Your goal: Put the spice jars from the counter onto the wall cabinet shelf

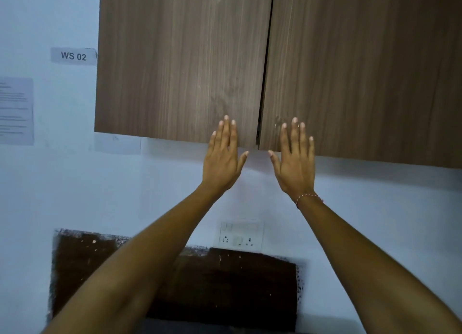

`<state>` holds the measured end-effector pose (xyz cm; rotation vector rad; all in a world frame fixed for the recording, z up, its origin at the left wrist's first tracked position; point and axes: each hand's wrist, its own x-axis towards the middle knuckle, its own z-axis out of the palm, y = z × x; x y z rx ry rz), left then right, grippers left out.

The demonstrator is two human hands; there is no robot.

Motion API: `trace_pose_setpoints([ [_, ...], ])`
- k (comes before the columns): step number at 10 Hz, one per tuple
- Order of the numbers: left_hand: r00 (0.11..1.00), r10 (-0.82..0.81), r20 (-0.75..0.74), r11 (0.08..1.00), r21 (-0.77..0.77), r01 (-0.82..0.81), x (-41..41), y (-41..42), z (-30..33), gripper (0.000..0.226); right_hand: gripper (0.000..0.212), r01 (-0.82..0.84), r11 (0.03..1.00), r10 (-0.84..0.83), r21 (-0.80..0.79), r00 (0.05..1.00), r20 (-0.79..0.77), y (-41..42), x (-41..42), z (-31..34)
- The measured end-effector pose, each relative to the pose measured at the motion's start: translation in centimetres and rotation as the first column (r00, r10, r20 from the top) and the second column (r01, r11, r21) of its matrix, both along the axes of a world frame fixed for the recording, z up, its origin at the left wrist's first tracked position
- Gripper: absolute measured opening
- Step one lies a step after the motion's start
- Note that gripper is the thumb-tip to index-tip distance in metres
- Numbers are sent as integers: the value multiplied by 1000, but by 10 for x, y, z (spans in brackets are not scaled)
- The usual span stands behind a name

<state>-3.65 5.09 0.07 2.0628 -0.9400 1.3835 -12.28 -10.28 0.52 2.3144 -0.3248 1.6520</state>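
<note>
The wall cabinet fills the upper view with two brown wood-grain doors, the left door [175, 66] and the right door [362, 71], both closed with a thin dark gap between them. My left hand [222, 156] lies flat, fingers spread, against the bottom inner corner of the left door. My right hand [295, 158] is flat in the same way on the bottom inner corner of the right door, with a thread bracelet at its wrist. Neither hand holds anything. No spice jars, shelf or counter are visible.
A white switch and socket plate [241, 236] is on the pale wall below the cabinet. A dark brown panel [225, 283] sits under it. A "WS 02" label [73, 56] and a printed sheet [16, 111] hang on the wall at left.
</note>
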Motion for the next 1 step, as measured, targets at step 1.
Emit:
trace_pose_setpoints([
  [1,990,4,140,999,31,-9,-15,23,0,71,73,-5,1000,4,21,999,50,22,-12,-9],
])
